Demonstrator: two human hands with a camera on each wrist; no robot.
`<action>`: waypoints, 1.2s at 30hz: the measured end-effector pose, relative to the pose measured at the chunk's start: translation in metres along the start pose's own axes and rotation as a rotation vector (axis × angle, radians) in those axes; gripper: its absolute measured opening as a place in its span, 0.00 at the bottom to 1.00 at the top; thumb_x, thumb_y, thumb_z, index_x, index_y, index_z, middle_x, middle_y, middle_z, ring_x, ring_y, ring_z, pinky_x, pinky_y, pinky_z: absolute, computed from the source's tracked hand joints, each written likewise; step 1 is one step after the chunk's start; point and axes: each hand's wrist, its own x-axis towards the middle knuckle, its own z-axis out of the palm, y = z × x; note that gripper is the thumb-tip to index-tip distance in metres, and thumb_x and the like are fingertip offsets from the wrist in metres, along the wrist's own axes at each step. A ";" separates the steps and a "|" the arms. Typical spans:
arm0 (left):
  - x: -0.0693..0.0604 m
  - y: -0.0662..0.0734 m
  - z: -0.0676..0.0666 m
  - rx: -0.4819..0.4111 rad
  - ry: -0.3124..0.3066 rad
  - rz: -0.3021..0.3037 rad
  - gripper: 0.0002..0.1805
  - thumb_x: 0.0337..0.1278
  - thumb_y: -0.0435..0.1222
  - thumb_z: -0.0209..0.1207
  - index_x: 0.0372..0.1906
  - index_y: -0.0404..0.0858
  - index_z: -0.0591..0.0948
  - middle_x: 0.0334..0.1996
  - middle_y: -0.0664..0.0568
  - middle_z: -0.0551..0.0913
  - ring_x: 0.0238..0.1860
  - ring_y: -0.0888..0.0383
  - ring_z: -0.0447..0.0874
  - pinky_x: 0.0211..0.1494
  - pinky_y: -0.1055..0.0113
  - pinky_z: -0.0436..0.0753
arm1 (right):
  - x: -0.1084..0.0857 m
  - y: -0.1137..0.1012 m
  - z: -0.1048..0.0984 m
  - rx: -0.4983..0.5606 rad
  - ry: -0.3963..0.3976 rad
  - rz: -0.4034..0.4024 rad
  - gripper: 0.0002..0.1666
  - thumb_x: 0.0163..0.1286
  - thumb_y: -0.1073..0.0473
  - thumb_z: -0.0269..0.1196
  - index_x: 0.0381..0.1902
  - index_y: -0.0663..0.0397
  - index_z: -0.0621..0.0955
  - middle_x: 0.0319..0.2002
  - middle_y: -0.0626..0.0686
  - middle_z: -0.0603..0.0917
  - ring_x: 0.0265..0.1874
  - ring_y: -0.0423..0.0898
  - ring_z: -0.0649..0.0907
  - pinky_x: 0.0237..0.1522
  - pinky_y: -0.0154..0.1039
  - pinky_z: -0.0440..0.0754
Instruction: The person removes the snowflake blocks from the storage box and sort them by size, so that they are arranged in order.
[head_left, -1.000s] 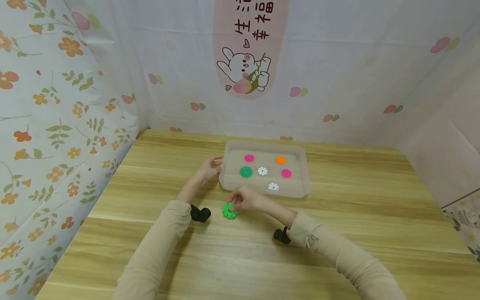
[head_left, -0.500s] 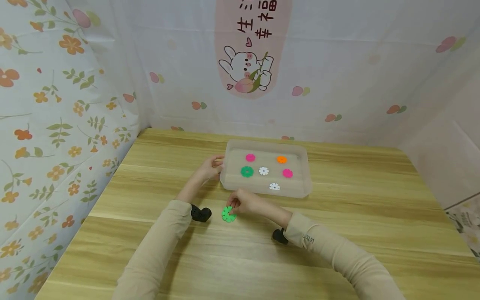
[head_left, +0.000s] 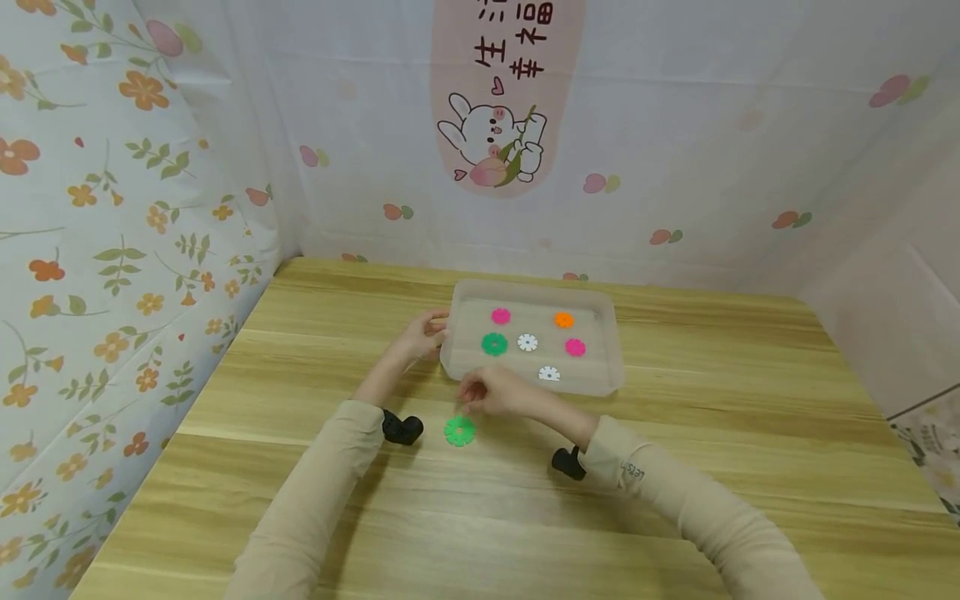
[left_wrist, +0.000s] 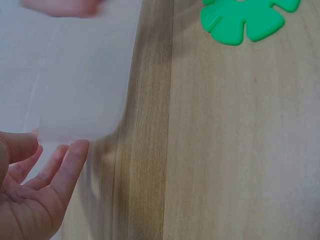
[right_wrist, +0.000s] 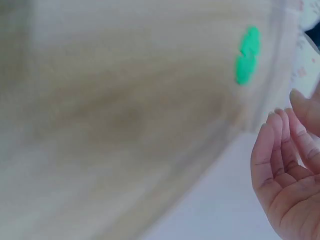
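The right hand [head_left: 497, 392] has its fingers loosely curved and side by side, the thumb apart from their tips. One bright green notched disc [head_left: 460, 431] lies at its 7 o'clock, flat on the desk [head_left: 720, 400]; the right wrist view shows a gap between disc and fingertips. The left hand [head_left: 422, 336] has its fingers nearly straight and slightly spread, the tips touching the tray [head_left: 618, 367] at its 9 o'clock end, the thumb at the rim.

The bright green disc sits at the tray's 7 o'clock. Inside the tray are six more: two pink discs, at 10 [head_left: 500, 316] and 3 o'clock; one dark green disc [head_left: 486, 344] at 9; one orange disc [head_left: 564, 320] at 2; and two white discs, one in the middle [head_left: 521, 342], one at 5 o'clock. Each wrist bears one black mount [head_left: 402, 429].

The front wall hides the lower part of the 5 o'clock white disc. In the left wrist view the bright green disc is cut off at the top, beside blurred fingers. The right wrist view smears the desk and disc. Behind, a printed rabbit [head_left: 476, 129] marks the cloth [head_left: 675, 150]; the characters above it run off the edge.
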 end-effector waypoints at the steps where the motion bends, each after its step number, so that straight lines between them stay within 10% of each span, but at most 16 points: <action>1: -0.008 0.008 0.002 -0.001 0.004 -0.007 0.28 0.66 0.28 0.44 0.68 0.32 0.53 0.65 0.30 0.59 0.63 0.37 0.64 0.58 0.48 0.74 | 0.000 -0.001 -0.004 -0.006 0.011 -0.002 0.08 0.58 0.68 0.63 0.37 0.65 0.81 0.30 0.56 0.83 0.29 0.40 0.78 0.33 0.25 0.77; 5: -0.020 0.022 0.004 0.001 0.017 -0.035 0.27 0.67 0.27 0.42 0.68 0.31 0.53 0.65 0.29 0.58 0.63 0.36 0.63 0.60 0.48 0.72 | 0.000 -0.003 -0.024 -0.013 0.053 -0.008 0.10 0.60 0.70 0.61 0.40 0.68 0.80 0.33 0.57 0.82 0.32 0.44 0.80 0.38 0.29 0.80; 16: -0.003 0.005 0.004 0.012 0.038 -0.031 0.26 0.67 0.28 0.43 0.68 0.35 0.55 0.64 0.32 0.62 0.60 0.38 0.68 0.57 0.49 0.76 | 0.016 0.022 -0.061 -0.053 0.140 0.127 0.18 0.59 0.66 0.63 0.47 0.68 0.77 0.45 0.64 0.80 0.44 0.55 0.80 0.50 0.42 0.80; 36: -0.004 0.005 0.003 -0.014 0.041 -0.041 0.26 0.67 0.27 0.42 0.68 0.35 0.55 0.65 0.32 0.60 0.62 0.38 0.66 0.58 0.49 0.75 | 0.045 0.046 -0.060 -0.277 0.068 0.307 0.26 0.55 0.62 0.68 0.50 0.69 0.74 0.51 0.63 0.76 0.53 0.55 0.74 0.59 0.43 0.73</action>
